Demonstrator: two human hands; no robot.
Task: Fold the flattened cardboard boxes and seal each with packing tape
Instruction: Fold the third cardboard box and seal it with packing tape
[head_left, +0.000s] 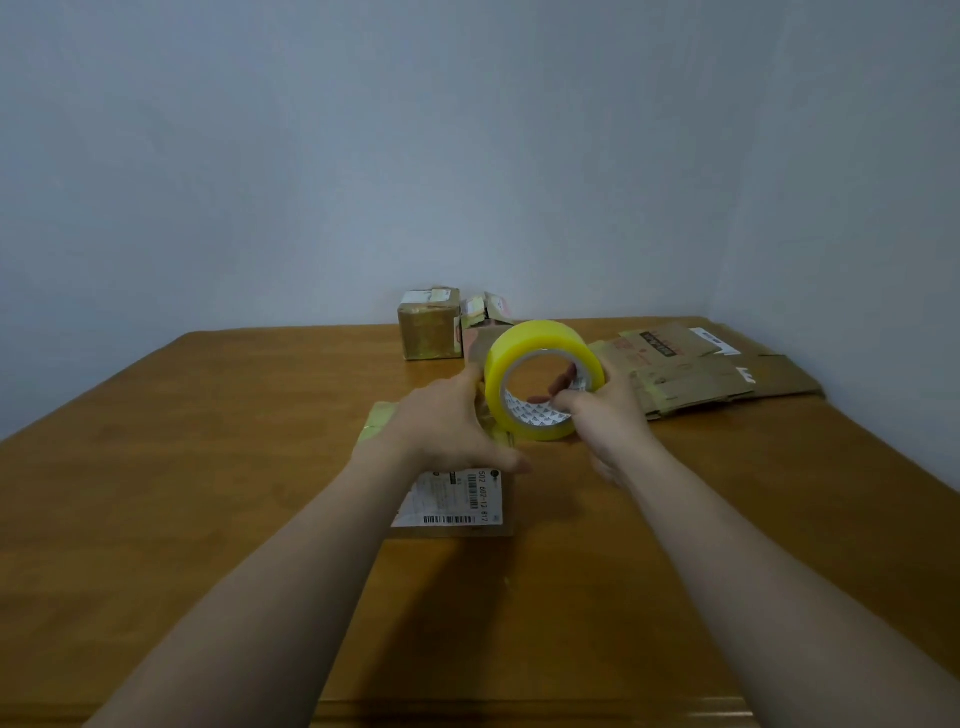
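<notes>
A small cardboard box (457, 501) with a white shipping label on its near side stands at the table's middle. My left hand (447, 423) lies over its top, fingers curled down against the box, thumb toward the right. My right hand (597, 410) grips a yellow roll of packing tape (540, 345), fingers hooked through the core, holding it upright just right of the box top. Whether a strip runs from the roll to the box is hidden by my hands.
Two folded, taped boxes (430, 325) (485, 312) stand at the far edge by the wall. Several flattened cardboard boxes (717, 374) lie at the far right of the wooden table (208, 467). Walls close the back and the right side.
</notes>
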